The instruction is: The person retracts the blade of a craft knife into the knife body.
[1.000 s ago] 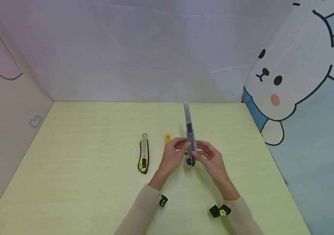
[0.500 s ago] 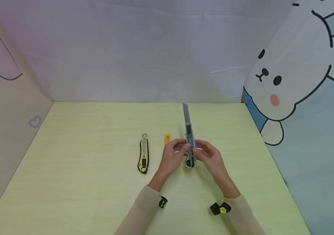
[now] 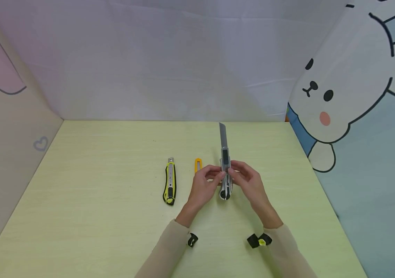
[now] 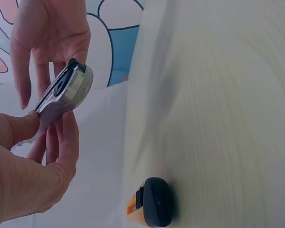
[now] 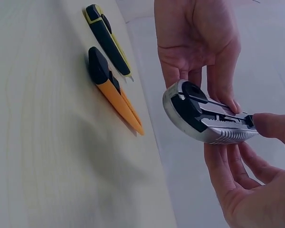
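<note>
A silver-grey utility knife [image 3: 226, 179] is held off the table, its long blade [image 3: 223, 135] extended away from the person. My left hand [image 3: 202, 187] pinches the handle from the left, thumb on top and fingers beneath. On the other side my right hand [image 3: 251, 185] grips it too; in the right wrist view its thumb [image 5: 273, 126] touches the knife near a small black part. Behind my left hand lies an orange utility knife [image 3: 198, 164], mostly hidden in the head view, black-ended in the right wrist view. A yellow-and-black utility knife [image 3: 170, 183] lies farther left.
The pale wooden table [image 3: 97, 200] meets a whitish cloth backdrop [image 3: 169, 61] at its far edge. A panel printed with a cartoon animal [image 3: 340, 96] stands along the right side. Another printed panel [image 3: 6, 135] borders the left.
My right hand has shifted slightly forward along the handle. The silver-grey knife has turned a little, its blade tip moving slightly right and lower in view. My left hand has barely moved.
</note>
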The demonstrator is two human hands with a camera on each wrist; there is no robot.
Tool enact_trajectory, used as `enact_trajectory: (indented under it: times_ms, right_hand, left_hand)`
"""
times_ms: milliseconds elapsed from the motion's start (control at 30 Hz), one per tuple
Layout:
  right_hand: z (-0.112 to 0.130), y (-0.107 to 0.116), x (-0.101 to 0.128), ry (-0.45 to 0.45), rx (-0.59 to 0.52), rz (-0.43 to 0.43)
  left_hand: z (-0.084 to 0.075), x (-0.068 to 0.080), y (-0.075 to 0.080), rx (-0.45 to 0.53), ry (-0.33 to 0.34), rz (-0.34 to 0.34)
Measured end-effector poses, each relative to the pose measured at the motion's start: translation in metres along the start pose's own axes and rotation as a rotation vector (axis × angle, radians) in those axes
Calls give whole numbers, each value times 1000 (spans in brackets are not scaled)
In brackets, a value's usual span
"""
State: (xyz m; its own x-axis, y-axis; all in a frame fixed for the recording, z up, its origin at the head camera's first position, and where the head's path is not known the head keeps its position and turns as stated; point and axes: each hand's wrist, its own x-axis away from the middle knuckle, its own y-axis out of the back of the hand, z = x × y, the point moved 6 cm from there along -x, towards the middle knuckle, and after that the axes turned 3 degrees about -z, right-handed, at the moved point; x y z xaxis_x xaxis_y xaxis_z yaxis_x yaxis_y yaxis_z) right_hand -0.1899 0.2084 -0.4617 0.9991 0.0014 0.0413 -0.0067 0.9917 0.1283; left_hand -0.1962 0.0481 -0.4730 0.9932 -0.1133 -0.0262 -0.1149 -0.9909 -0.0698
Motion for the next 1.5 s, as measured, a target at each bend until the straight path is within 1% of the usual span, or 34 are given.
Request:
enact_trajectory:
  times_ms: [300,467,667,767,933,1000,1033,1200,1267,1367,1500]
  right_hand:
    - [4,0,-8,-2,38,-12]
    - [5,0,-12,-12,28,-15]
    - [7,2,-16,-20,41,-39]
    - [7,2,-17,-31,48,-49]
    - [6,2,-17,-45,57,-67]
    - [6,2,-17,-48,55,-74]
    - [6,2,-17,-49,52,-76]
    - [6,1,-18,-67,34,-85]
    - [5,1,-19,-79,32,-85]
    - [6,0,-18,-86,32,-81]
    - [7,-1,-18,-68,27,-77]
  left_hand:
    - [2,2,-1,-7,3,5]
    - [4,3,-2,-10,16,7]
    - [6,4,-2,-47,19,8]
    - [1,6,-3,-68,15,12]
    - [-20,13,-3,-73,-3,24]
    - [-23,15,-2,-71,-9,26]
    - [-22,14,-2,-74,-9,26]
    - [-1,7,-4,-77,-9,21]
    - [5,5,-4,-72,-16,21]
    - [8,4,-4,-69,-24,20]
    - [9,3,-5,-75,-23,11]
